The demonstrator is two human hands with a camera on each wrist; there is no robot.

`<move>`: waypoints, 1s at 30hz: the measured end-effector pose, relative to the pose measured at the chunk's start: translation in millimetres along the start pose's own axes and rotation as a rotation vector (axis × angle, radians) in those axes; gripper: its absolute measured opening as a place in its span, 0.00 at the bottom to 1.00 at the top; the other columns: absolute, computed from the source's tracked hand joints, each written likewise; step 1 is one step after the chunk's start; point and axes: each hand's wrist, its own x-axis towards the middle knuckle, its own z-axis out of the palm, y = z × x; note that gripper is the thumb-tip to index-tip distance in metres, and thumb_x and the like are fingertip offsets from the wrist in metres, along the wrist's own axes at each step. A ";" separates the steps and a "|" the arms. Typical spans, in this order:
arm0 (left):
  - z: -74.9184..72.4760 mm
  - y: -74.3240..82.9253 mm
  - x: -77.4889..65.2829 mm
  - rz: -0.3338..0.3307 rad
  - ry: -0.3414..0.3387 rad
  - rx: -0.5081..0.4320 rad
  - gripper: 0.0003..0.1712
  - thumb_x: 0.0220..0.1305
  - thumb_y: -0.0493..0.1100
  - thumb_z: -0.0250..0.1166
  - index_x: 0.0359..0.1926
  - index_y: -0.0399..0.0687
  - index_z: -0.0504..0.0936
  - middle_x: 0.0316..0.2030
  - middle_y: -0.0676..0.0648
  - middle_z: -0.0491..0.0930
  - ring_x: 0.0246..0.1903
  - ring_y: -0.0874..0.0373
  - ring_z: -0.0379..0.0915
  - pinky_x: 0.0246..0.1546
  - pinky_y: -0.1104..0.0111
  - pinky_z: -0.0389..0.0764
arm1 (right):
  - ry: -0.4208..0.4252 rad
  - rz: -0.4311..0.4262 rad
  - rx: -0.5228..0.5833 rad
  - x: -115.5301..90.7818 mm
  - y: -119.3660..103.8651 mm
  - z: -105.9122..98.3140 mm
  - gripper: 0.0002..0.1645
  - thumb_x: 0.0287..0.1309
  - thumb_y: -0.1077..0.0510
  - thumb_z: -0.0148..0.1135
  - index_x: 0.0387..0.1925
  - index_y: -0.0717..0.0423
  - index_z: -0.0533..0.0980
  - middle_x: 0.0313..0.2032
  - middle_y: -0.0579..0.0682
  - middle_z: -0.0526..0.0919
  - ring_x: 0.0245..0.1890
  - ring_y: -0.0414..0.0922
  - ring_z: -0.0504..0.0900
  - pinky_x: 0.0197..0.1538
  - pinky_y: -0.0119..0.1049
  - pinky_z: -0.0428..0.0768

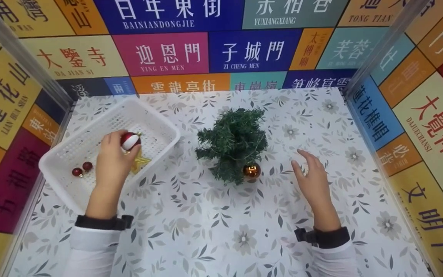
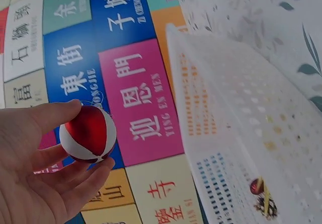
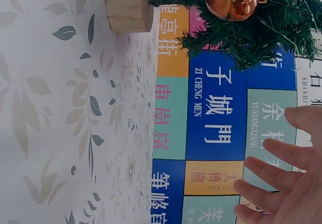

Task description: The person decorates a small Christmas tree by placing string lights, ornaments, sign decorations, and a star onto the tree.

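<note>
My left hand [image 1: 113, 159] pinches a red and white Christmas ball [image 2: 90, 133] between thumb and fingers, over the white plastic basket [image 1: 58, 156]. Two small dark red balls [image 1: 87, 166] and a gold star [image 1: 141, 161] lie in that basket. In the left wrist view a pine cone [image 2: 265, 207] shows in it too. A small green Christmas tree [image 1: 237, 140] stands mid-table on a wooden base [image 3: 130, 7], and a shiny copper-gold ball [image 1: 251, 170] hangs low on its front right side. To the right of the tree my right hand [image 1: 313, 181] holds nothing, its fingers spread apart.
The table [image 1: 206, 231] wears a white leaf-and-flower cover. Colourful panels with Chinese lettering [image 1: 160, 54] wall it in at the back and both sides. The basket's raised rim [image 1: 177, 132] lies between my left hand and the tree.
</note>
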 end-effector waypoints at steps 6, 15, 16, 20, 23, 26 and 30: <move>11.9 32.7 -24.3 0.212 0.099 -0.102 0.28 0.51 0.41 0.71 0.53 0.39 0.72 0.50 0.37 0.71 0.47 0.45 0.71 0.45 0.56 0.76 | 0.096 -0.065 0.089 -4.7 -13.9 -0.8 0.23 0.64 0.52 0.54 0.57 0.58 0.70 0.56 0.58 0.72 0.59 0.54 0.66 0.62 0.49 0.61; 43.2 58.0 -62.5 0.354 0.052 -0.254 0.28 0.47 0.40 0.73 0.50 0.39 0.73 0.48 0.42 0.73 0.44 0.52 0.73 0.43 0.67 0.78 | 0.233 -0.272 0.191 -20.2 -46.3 5.2 0.15 0.58 0.63 0.60 0.49 0.59 0.76 0.45 0.52 0.80 0.44 0.47 0.77 0.44 0.35 0.72; 46.7 60.2 -66.1 0.364 0.045 -0.271 0.29 0.47 0.41 0.73 0.50 0.39 0.73 0.48 0.42 0.73 0.44 0.53 0.74 0.43 0.68 0.78 | 0.236 -0.295 0.192 -21.9 -50.1 6.1 0.15 0.58 0.63 0.61 0.48 0.59 0.77 0.44 0.52 0.81 0.43 0.46 0.77 0.43 0.33 0.72; 58.3 68.7 -78.6 0.384 0.006 -0.341 0.28 0.47 0.42 0.73 0.50 0.41 0.73 0.47 0.43 0.73 0.41 0.57 0.75 0.41 0.72 0.78 | 0.233 -0.381 0.224 -29.0 -64.7 11.0 0.14 0.55 0.65 0.63 0.45 0.59 0.78 0.40 0.50 0.82 0.39 0.44 0.78 0.40 0.28 0.72; 64.6 75.5 -86.7 0.391 -0.032 -0.394 0.28 0.48 0.42 0.73 0.50 0.42 0.73 0.48 0.45 0.73 0.41 0.59 0.75 0.42 0.73 0.77 | 0.209 -0.430 0.255 -34.2 -74.2 15.6 0.15 0.51 0.66 0.65 0.44 0.58 0.79 0.39 0.48 0.82 0.38 0.42 0.78 0.40 0.28 0.73; 70.8 81.1 -93.6 0.406 -0.059 -0.442 0.27 0.49 0.42 0.73 0.50 0.42 0.73 0.48 0.46 0.73 0.42 0.60 0.74 0.42 0.73 0.77 | 0.166 -0.459 0.280 -39.2 -83.0 21.7 0.16 0.50 0.66 0.67 0.44 0.56 0.79 0.39 0.45 0.82 0.38 0.42 0.78 0.41 0.30 0.73; 78.7 86.9 -101.5 0.433 -0.096 -0.465 0.28 0.50 0.43 0.72 0.51 0.42 0.73 0.49 0.46 0.72 0.44 0.59 0.74 0.43 0.73 0.77 | 0.100 -0.477 0.321 -44.6 -91.1 32.3 0.17 0.50 0.64 0.67 0.45 0.54 0.79 0.40 0.43 0.81 0.38 0.40 0.78 0.40 0.34 0.75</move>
